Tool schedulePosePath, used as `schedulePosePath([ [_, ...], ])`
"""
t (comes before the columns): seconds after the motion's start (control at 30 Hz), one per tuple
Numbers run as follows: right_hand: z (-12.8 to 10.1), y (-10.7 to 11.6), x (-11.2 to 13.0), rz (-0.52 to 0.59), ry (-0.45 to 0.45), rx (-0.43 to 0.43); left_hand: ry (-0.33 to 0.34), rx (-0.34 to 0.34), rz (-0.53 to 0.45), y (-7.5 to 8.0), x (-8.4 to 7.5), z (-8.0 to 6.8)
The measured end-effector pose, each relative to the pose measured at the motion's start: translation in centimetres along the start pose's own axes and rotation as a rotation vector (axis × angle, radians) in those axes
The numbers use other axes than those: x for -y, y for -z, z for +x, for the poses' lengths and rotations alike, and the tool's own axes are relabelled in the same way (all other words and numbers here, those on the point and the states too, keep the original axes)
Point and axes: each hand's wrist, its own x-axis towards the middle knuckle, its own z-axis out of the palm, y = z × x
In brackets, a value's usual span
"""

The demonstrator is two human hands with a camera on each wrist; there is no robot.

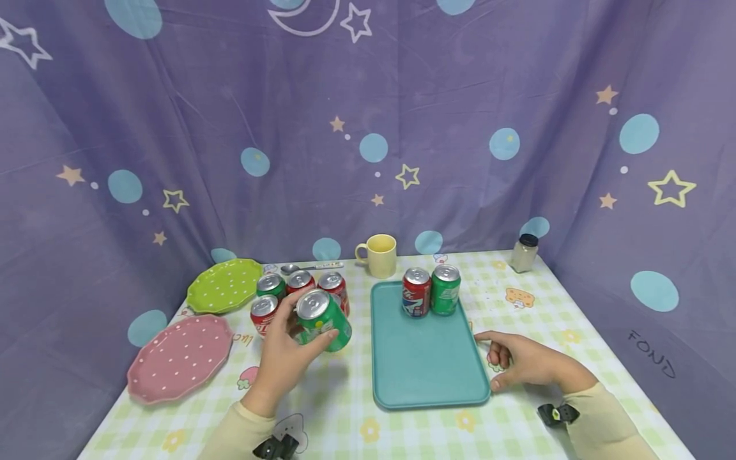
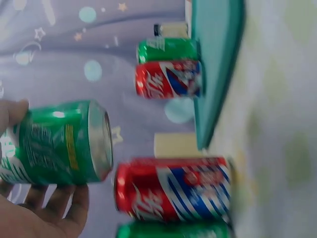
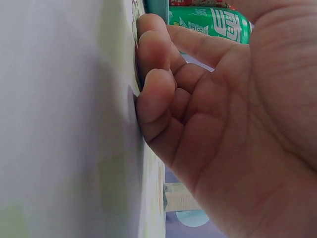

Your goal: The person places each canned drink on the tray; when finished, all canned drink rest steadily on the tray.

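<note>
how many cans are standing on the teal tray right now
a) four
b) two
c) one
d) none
b) A red can and a green can stand side by side at the far end of the tray; the left hand holds another green can off the tray.

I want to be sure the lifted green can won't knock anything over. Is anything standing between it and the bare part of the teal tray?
Nothing visible does. The left hand holds the green can above the tablecloth, and the strip of cloth up to the teal tray is bare. The two cans on the tray stand at its far end.
</note>
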Motion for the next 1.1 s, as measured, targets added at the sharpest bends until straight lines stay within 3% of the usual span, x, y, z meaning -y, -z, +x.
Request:
schedulePosePath([
  [0.17, 0.0, 0.1, 0.1, 0.012, -0.007, 0.003, -0.005, 0.018, -0.078, -1.6, -0.9, 1.7],
  [0.37, 0.0, 0.1, 0.5, 0.034, -0.011, 0.003, 0.039, 0.025, -0.122, -4.0, -0.7, 3.7],
  [0.7, 0.0, 0.1, 0.2, 0.006, -0.021, 0.000, 0.077, 0.044, -0.091, -9.1, 0.2, 6.0],
  [0.93, -0.1, 0.1, 0.3, 0.015, 0.009, -0.005, 0.127, 0.064, -0.038, -12.1, 0.5, 6.5],
  [1.1, 0.0, 0.1, 0.4, 0.035, -0.014, -0.010, 0.197, 0.041, 0.000, -13.8, 1.6, 6.8],
])
